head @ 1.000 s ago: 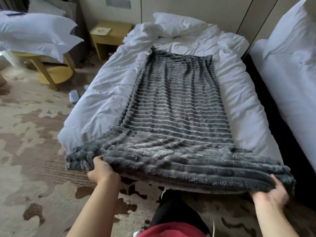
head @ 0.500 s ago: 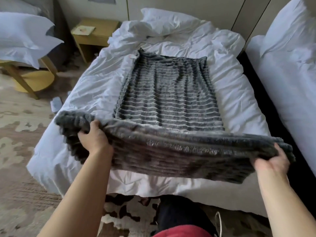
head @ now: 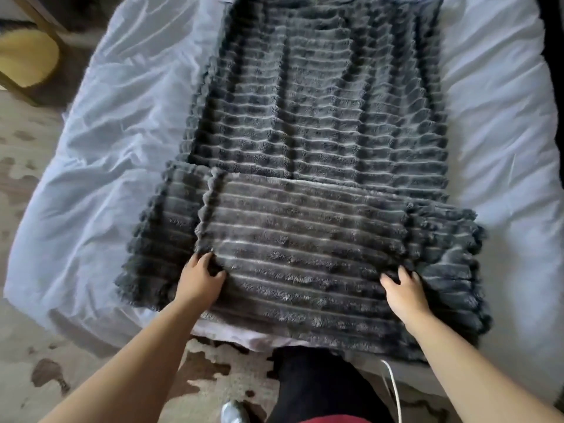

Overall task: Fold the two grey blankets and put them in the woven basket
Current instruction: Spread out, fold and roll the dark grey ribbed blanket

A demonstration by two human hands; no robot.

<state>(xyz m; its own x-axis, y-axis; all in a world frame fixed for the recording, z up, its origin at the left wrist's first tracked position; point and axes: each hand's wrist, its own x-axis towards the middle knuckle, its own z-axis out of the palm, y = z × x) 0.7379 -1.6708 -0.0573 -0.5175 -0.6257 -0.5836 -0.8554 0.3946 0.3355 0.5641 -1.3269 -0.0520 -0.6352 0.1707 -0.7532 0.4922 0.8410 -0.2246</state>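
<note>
While both arms reached forward, left hand [head: 200, 282] and right hand [head: 403, 293] lay palm-down, grip loose, fingers curled into the grey blanket [head: 320, 148], its near end folded over, spread lengthwise on the bed [head: 100, 154], white duvet bare either side.

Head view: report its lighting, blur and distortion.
Head view: soft daylight, no glare; the white rumpled duvet looks bluish; shallow shadows between the ribs of the grey ribbed plush blanket; slight motion blur at its right edge; wide-angle lens bows the bed's sides.
</note>
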